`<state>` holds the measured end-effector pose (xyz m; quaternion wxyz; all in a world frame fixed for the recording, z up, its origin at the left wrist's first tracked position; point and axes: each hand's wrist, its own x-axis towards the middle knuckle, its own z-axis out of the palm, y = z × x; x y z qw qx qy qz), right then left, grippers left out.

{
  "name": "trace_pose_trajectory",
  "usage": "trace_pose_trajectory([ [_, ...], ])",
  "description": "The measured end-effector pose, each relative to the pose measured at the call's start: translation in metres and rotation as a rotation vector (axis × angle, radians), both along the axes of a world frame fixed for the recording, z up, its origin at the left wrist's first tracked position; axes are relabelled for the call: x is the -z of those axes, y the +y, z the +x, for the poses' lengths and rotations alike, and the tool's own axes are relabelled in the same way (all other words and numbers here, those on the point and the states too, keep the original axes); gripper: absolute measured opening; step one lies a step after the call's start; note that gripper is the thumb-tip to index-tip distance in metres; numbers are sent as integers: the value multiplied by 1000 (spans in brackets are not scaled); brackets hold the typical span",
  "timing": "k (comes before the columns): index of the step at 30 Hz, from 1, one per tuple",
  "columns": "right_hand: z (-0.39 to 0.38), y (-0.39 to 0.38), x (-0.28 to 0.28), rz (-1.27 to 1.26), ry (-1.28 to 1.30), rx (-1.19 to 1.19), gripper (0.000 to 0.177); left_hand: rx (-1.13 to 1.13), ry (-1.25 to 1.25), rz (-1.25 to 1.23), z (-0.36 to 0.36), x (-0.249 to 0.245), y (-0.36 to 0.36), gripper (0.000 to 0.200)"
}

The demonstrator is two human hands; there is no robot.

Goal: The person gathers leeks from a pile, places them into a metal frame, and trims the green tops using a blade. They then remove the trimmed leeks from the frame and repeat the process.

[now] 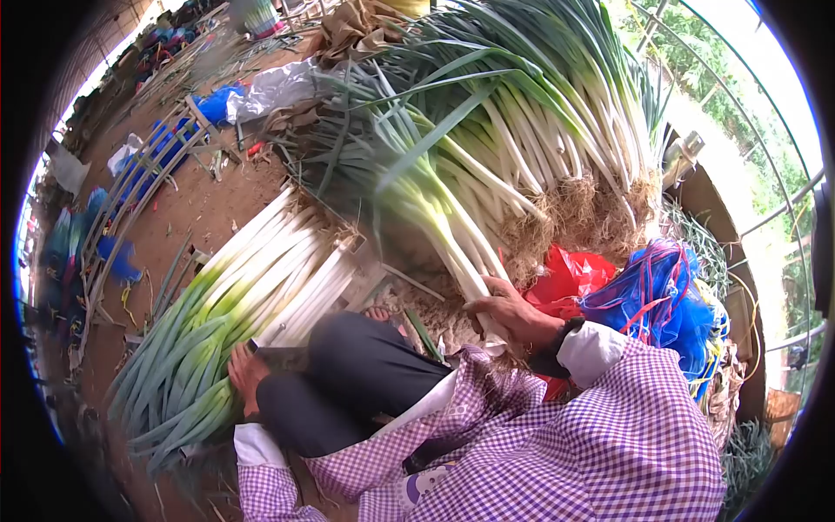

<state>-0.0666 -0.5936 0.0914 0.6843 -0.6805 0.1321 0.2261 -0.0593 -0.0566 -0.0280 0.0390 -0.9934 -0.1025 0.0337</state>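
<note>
My right hand is closed around the white lower stalk of a leek that has been drawn out from a big heap of untrimmed leeks with earthy roots. My left hand rests against a pile of trimmed, clean leeks lying on the ground to the left. My dark-trousered knee hides part of it, so I cannot see whether it holds anything. Both arms wear purple checked sleeves with white cuffs.
A red plastic bag and a bundle of blue net bags with red strings lie to the right of my right hand. Bare earth floor stretches left, with blue items and a metal frame. Greenhouse hoops stand on the right.
</note>
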Motion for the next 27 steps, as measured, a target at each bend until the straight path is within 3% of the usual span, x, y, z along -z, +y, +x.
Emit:
trace_pose_trajectory([
  [3,0,2,-18,75,57,-22,30,7,-8,24,2,5,3,50],
  [6,5,14,-90,79,140,104,20,22,-49,46,6,20,11,49],
  [8,-3,2,-124,-170,-258,-187,24,60,-105,51,3,26,14,47],
  [10,-16,-14,-151,-339,-499,-395,29,99,-137,67,1,28,14,46],
  [13,-26,-19,-199,607,105,4,27,125,-141,64,7,22,11,43],
  [15,-35,-12,-232,700,272,168,33,127,-147,46,8,19,10,42],
  [18,-57,12,-282,647,159,124,50,221,-374,177,3,31,12,38],
  [19,-63,15,-289,772,126,101,58,239,-403,215,5,30,10,37],
  [23,-81,31,-329,861,87,108,63,133,-300,95,8,14,-4,32],
  [24,-83,34,-335,877,91,79,64,169,-381,147,7,13,-7,35],
  [27,-86,39,-349,878,98,-34,63,174,-248,13,5,5,-7,39],
])
